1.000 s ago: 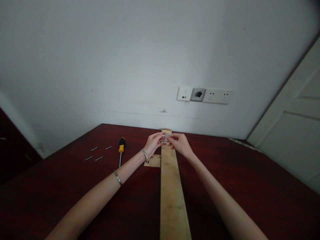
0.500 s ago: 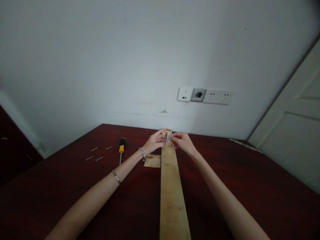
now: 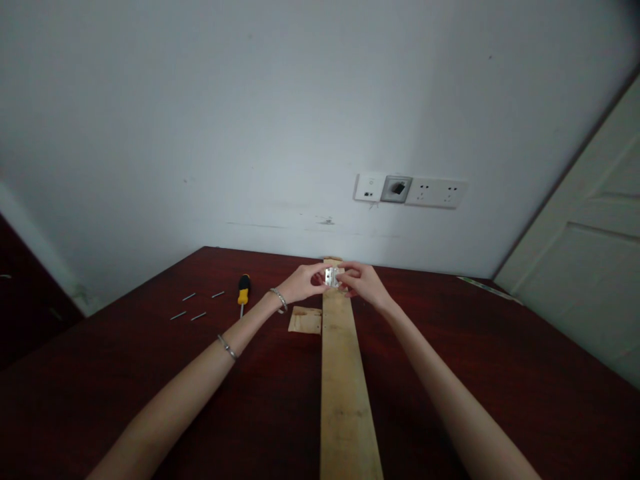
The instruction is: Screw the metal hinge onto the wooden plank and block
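Observation:
A small silver metal hinge (image 3: pixel 330 277) is held over the far end of a long wooden board (image 3: pixel 345 387). My left hand (image 3: pixel 305 281) grips the hinge's left edge between thumb and fingers. At its right side, my right hand (image 3: pixel 364 283) pinches the same hinge. Screw holes show in the hinge's left leaf, while my right fingers partly cover the other leaf. Whether the hinge touches the board I cannot tell. Left of the board lies a short piece of wood (image 3: pixel 305 321), close against its edge.
A screwdriver (image 3: pixel 243 291) with a black and yellow handle lies on the dark red table (image 3: pixel 250 413). Several screws (image 3: pixel 199 316) are spread farther left. The wall behind carries sockets (image 3: pixel 435 193). A thin flat strip (image 3: pixel 490 289) lies near the right back edge.
My left hand has shifted slightly left and its fingers have closed onto the hinge's edge. The hinge has turned, so its left leaf faces me more. My right hand has barely moved.

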`<state>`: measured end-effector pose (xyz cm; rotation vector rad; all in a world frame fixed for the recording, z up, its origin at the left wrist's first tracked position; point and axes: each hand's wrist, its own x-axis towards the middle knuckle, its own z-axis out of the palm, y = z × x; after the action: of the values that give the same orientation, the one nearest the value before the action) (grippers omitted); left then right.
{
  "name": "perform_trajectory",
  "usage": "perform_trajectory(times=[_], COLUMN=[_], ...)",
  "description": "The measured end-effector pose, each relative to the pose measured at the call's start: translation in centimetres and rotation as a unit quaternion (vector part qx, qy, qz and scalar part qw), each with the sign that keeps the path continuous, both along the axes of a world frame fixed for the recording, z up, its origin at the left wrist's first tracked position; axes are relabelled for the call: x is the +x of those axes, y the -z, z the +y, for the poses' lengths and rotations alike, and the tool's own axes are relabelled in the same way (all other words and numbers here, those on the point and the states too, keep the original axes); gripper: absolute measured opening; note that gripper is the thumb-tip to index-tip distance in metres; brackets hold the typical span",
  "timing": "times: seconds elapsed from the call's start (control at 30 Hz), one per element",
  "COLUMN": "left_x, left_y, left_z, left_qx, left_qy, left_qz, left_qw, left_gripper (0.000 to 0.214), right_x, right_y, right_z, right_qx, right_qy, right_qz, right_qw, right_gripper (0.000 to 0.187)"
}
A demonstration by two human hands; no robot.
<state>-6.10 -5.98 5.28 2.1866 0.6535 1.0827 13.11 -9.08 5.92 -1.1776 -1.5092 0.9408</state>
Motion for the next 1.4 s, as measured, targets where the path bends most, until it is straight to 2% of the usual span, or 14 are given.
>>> perform_trajectory(times=[0.07,0.23,0.4,0.57,0.73,1.0,1.2,1.4], left_x=[-0.1,-0.3,-0.6,-0.9,-0.9,-1.1,-1.4,-1.8], left_y=[-0.2,-0.3,-0.4,-0.6,-0.9,-1.1,-1.1,-0.6], left_z=[-0.1,-0.3,0.0,0.1,0.0,0.0,0.0,0.2], left_qx=[0.005,0.031,0.063,0.1,0.09,0.068,0.07,0.061], left_qy=[-0.002,-0.004,-0.013,-0.024,-0.028,-0.013,-0.013,-0.015], left_qz=[0.002,0.023,0.105,0.168,0.187,0.189,0.191,0.193], left_qw=[1.0,0.999,0.992,0.98,0.978,0.98,0.979,0.979], left_gripper=[0.049,0.05,0.05,0.045,0.041,0.04,0.039,0.037], right_x=[0.1,0.3,0.3,0.3,0.3,0.3,0.4,0.5], right_y=[0.1,0.3,0.6,1.0,0.8,0.6,0.6,1.1], right_z=[0.1,0.2,0.7,0.9,0.3,-0.1,-0.1,0.0], right_qx=[0.006,0.022,0.038,0.064,0.107,0.175,0.214,0.225], right_qy=[-0.004,-0.047,-0.076,-0.076,-0.059,-0.034,-0.047,-0.063], right_qz=[-0.001,-0.018,-0.049,-0.102,-0.185,-0.282,-0.315,-0.329], right_qw=[1.0,0.999,0.995,0.99,0.975,0.943,0.923,0.915], right_gripper=[0.036,0.037,0.04,0.042,0.048,0.041,0.038,0.038])
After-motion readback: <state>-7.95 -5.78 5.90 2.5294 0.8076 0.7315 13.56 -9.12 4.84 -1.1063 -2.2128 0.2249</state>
